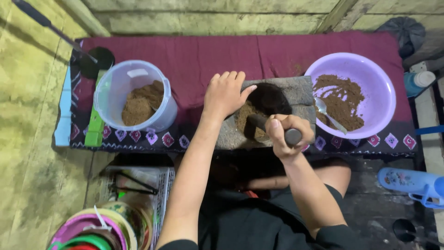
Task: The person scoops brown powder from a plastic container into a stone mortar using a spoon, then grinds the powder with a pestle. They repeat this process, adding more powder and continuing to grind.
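The right hand (pixel 286 132) is clenched around a dark stone pestle (pixel 273 128), whose far end is pressed into the brown powder (pixel 245 118) in the hollow of the square stone mortar (pixel 296 90). The left hand (pixel 225 95) lies flat and released on the mortar's left edge. The grinding is judged best done with the slab steadied and short strokes kept inside the hollow. The powder lies just left of the right hand; a lilac bowl (pixel 379 76) stands right, a clear tub (pixel 118 83) left.
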